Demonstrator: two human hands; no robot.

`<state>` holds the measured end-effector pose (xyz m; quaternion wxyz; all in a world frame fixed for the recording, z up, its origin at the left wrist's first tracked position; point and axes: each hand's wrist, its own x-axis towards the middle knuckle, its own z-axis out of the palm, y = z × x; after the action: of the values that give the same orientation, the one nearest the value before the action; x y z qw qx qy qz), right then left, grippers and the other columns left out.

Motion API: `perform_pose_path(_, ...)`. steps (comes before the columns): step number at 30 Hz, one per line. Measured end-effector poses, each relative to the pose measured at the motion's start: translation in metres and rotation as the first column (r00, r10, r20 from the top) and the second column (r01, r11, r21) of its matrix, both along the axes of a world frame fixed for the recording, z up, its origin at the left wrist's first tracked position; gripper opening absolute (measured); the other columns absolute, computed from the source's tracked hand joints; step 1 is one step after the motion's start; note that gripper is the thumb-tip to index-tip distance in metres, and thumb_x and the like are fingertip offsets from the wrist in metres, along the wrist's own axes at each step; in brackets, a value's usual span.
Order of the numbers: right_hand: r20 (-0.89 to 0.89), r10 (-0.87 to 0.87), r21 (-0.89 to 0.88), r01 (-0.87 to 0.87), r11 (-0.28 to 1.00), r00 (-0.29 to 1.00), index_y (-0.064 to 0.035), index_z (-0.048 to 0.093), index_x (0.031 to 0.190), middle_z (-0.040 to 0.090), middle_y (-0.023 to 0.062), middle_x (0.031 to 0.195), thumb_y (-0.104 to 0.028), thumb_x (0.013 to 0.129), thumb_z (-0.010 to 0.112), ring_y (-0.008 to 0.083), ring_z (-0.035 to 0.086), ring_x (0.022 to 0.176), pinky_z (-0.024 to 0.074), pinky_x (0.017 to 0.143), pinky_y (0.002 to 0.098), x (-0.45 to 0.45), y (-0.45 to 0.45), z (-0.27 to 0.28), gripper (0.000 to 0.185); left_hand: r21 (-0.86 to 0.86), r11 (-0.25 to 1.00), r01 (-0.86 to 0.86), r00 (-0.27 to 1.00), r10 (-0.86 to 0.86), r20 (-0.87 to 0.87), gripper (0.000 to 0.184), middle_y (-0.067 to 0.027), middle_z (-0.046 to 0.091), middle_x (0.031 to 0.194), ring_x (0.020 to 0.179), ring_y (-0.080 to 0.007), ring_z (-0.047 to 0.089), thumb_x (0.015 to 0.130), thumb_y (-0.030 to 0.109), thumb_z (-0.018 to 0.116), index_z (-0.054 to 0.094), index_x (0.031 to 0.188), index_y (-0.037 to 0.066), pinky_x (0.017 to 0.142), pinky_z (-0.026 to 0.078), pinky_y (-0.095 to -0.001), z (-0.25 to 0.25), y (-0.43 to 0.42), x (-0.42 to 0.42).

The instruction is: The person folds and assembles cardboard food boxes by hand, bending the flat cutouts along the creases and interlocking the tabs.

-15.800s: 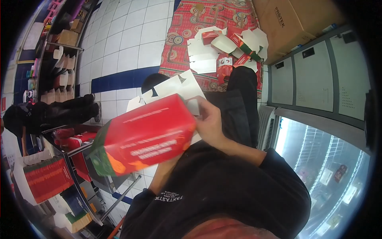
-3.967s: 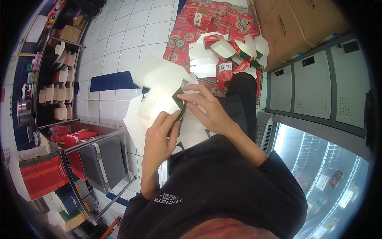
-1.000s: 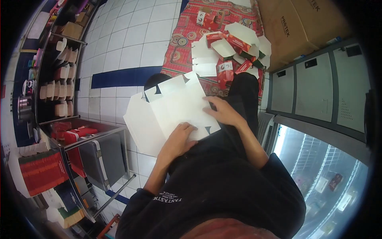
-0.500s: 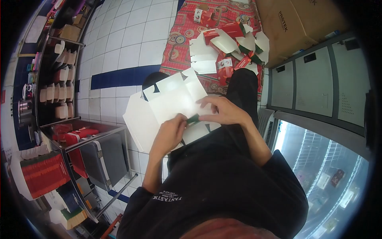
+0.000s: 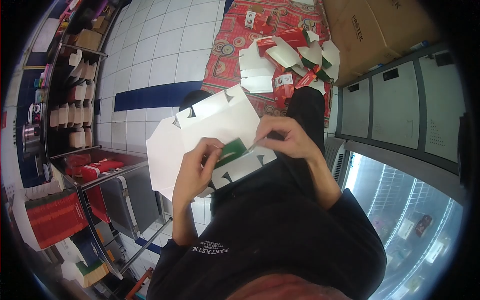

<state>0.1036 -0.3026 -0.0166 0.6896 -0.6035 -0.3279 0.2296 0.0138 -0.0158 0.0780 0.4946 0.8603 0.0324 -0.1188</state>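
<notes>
The person's two hands sit close but apart over a white card (image 5: 215, 125) lying across the lap. The left hand (image 5: 196, 165) has its thumb and fingers closed on one end of a small green flap (image 5: 233, 149); the right hand (image 5: 289, 139) pinches the other end, its fingertips slightly blurred. The card has notched edges, and its far side reaches out over the tiled floor (image 5: 155, 50). Beyond the knee, red and white boxes (image 5: 294, 38) lie in a heap on a patterned red mat (image 5: 224, 62). Lockers (image 5: 392, 107) and a lit fridge (image 5: 400, 200) line the right; a red stack (image 5: 56, 217) sits low on the left.
</notes>
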Motion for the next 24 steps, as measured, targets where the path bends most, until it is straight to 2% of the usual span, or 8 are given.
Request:
perform_pose_path(4,0.193,0.054,-0.067,-0.042,0.997,0.980,-0.0014,0.075,0.111,0.065,0.0084,0.117,-0.001,0.096,0.079,0.0215,0.068,0.098,0.0549,0.088,0.0365,-0.012,0.027,0.023,0.016,0.069,0.984,0.165,0.981,-0.156,-0.120,0.017,-0.0184,0.078,0.093,0.083,-0.0280,0.078,0.108,0.004,0.065,0.071,0.124,0.001,0.079,0.058,-0.0358,0.008,-0.010,0.000)
perform_pose_path(7,0.219,-0.190,-0.094,0.214,0.972,0.957,-0.0019,0.074,0.108,0.060,0.0077,0.112,-0.006,0.097,0.081,0.0225,0.067,0.095,0.0557,0.080,0.0367,-0.024,0.041,0.023,0.014,0.060,0.980,0.191,0.980,-0.187,-0.075,0.024,-0.0207,0.081,0.100,0.087,-0.0347,0.080,0.108,0.002,0.064,0.069,0.131,0.003,0.081,0.060,-0.0399,-0.001,-0.001,-0.002)
perform_pose_path(10,0.160,-0.362,-0.203,0.389,0.898,0.918,-0.0017,0.075,0.110,0.063,0.0091,0.117,-0.003,0.094,0.082,0.0226,0.066,0.099,0.0553,0.087,0.0359,-0.028,0.041,0.033,0.018,0.048,0.984,0.172,0.983,-0.169,-0.072,0.031,-0.0226,0.082,0.106,0.094,-0.0376,0.082,0.107,0.001,0.063,0.064,0.138,0.005,0.083,0.060,-0.0421,-0.002,0.007,-0.006)
perform_pose_path(14,0.277,-0.266,-0.180,0.322,0.930,0.923,-0.0036,0.076,0.108,0.064,0.0101,0.119,-0.004,0.093,0.083,0.0252,0.067,0.099,0.0561,0.087,0.0369,-0.033,0.050,0.020,0.017,0.102,0.985,0.138,0.985,-0.126,-0.122,0.041,-0.0228,0.082,0.111,0.097,-0.0399,0.082,0.105,-0.001,0.063,0.059,0.145,0.007,0.086,0.061,-0.0443,0.001,-0.001,-0.005)
perform_pose_path(18,0.478,-0.128,-0.189,0.244,0.951,0.869,-0.0068,0.076,0.103,0.064,0.0078,0.125,-0.008,0.091,0.083,0.0273,0.065,0.108,0.0567,0.088,0.0391,-0.034,0.052,0.014,0.013,0.153,0.967,0.205,0.979,-0.201,-0.042,0.043,-0.0212,0.083,0.112,0.090,-0.0393,0.081,0.104,0.001,0.066,0.059,0.146,0.008,0.080,0.061,-0.0440,-0.001,-0.003,-0.006)
perform_pose_path(21,0.497,-0.161,-0.154,0.269,0.951,0.853,-0.0075,0.076,0.108,0.063,0.0113,0.132,-0.010,0.091,0.084,0.0289,0.064,0.115,0.0556,0.094,0.0398,-0.036,0.054,0.019,0.019,0.112,0.966,0.233,0.965,-0.215,-0.152,0.035,-0.0193,0.083,0.109,0.085,-0.0378,0.080,0.101,0.004,0.071,0.066,0.136,0.006,0.074,0.061,-0.0426,0.012,-0.006,-0.002)
perform_pose_path(23,0.482,-0.212,-0.113,0.300,0.947,0.850,-0.0082,0.075,0.115,0.062,0.0140,0.136,-0.010,0.091,0.084,0.0302,0.063,0.120,0.0548,0.099,0.0403,-0.040,0.057,0.020,0.026,0.181,0.971,0.156,0.985,-0.167,0.050,0.021,-0.0151,0.081,0.098,0.075,-0.0310,0.077,0.096,0.004,0.077,0.074,0.117,0.004,0.067,0.059,-0.0375,0.008,-0.011,-0.004)
perform_pose_path(24,0.368,-0.396,0.017,0.419,0.908,0.841,-0.0074,0.071,0.126,0.060,0.0175,0.141,-0.013,0.094,0.084,0.0329,0.061,0.127,0.0518,0.106,0.0425,-0.042,0.062,0.016,0.035,0.178,0.971,0.158,0.984,-0.169,0.051,0.021,-0.0151,0.081,0.098,0.075,-0.0310,0.077,0.096,0.004,0.077,0.074,0.117,0.004,0.067,0.059,-0.0375,0.012,-0.013,-0.007)
